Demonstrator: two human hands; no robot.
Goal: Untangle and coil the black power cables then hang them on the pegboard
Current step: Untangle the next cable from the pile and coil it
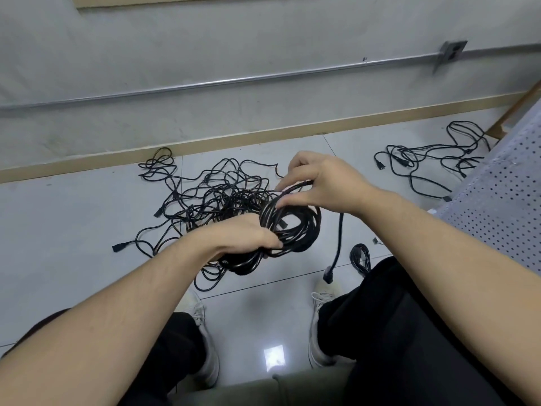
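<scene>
Gripping the black cable coil (288, 230) in the left hand (248, 232), the right hand (316, 180) pinches its top loop; better keep loops even, with the tangled pile (216, 197) just beyond.

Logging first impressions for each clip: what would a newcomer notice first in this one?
The eye lands on the two hands at centre, the left hand gripping a thick coil of black cable while the right hand pinches its top loop. Behind them a big tangled heap of cables sprawls on the pale tiled floor, with a smaller loose bunch at the right by a perforated white panel.
</scene>
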